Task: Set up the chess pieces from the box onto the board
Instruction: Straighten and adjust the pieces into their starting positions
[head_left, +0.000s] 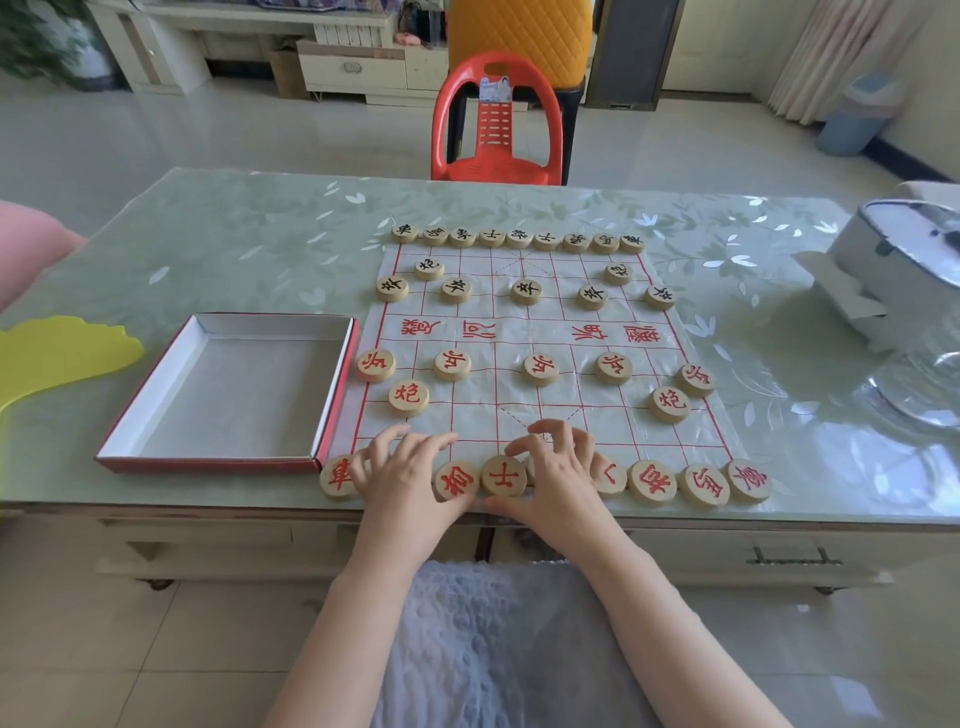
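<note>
While right hand (556, 480) pinches, red piece (503, 477) thumbside

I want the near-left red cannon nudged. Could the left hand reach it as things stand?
Probably yes: the left hand lies just on the near side of the red cannon, with only bare board between them.

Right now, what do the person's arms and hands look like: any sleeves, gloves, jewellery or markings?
Both are bare: the left hand and the right hand show no gloves, rings, watch or bracelet. The forearms are uncovered down to the bottom edge of the picture, so no sleeve is in view. No markings show on them.
</note>
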